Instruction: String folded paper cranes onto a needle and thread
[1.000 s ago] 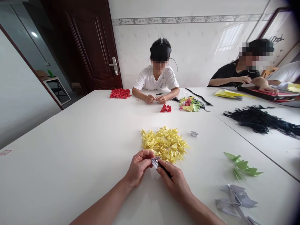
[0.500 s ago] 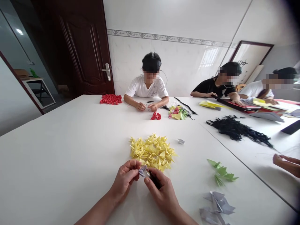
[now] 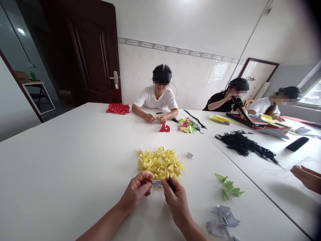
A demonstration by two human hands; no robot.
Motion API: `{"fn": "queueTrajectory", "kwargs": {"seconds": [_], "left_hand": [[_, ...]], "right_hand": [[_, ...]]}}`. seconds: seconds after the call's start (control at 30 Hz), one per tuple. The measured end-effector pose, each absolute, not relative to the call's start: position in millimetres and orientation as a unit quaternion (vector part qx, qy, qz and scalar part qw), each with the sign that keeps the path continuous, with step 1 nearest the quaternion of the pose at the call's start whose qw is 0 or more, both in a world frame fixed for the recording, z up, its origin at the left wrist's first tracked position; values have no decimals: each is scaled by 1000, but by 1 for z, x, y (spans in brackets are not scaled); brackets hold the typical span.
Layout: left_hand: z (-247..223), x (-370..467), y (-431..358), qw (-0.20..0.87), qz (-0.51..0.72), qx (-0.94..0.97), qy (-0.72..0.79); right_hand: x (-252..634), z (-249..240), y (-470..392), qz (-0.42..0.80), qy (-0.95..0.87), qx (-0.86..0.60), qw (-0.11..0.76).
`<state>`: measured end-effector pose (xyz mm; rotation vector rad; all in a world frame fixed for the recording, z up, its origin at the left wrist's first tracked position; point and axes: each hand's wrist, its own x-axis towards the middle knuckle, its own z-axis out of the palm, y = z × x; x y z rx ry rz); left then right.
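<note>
Between my two hands a small grey piece of folded paper (image 3: 157,183) is stretched out. My left hand (image 3: 136,192) pinches its left end with thumb and fingers. At its right end, my right hand (image 3: 176,198) has its thumb and fingertips closed, with a slim dark tool (image 3: 171,182) gripped in the same hand. The kind of tool is hidden by the fingers. Just beyond my hands lies a pile of yellow folded paper cranes (image 3: 160,160). A single grey folded piece (image 3: 190,155) sits to the right of that pile.
Green cranes (image 3: 229,185) and larger grey ones (image 3: 224,217) lie to my right. Beyond them are black cords (image 3: 245,144) and a black case (image 3: 297,144). Another person's hand (image 3: 307,177) is at the right edge. Across the table (image 3: 75,160), people work near red cranes (image 3: 117,108).
The grey paper is now stretched straight between my hands, and my right fingertips have closed at its end. The dark tool points upward. Across the table, a person in black has raised a hand and tilted a tray.
</note>
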<state>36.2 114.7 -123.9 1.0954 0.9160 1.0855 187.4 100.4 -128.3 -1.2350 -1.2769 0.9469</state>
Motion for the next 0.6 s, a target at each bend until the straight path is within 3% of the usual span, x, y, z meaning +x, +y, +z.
{"fn": "queueTrajectory", "kwargs": {"seconds": [0.2,0.4,0.6], "left_hand": [[-120,37,113,625,455,491,402],[-115,36,110,629,428,512,399],[-118,37,112,618,427,528,396]], "right_hand": [[248,-88,131,341,-507,-590,527],[312,-94,188,306,-471,-694,449],[354,-87,154,249,-517,-713,403]]}}
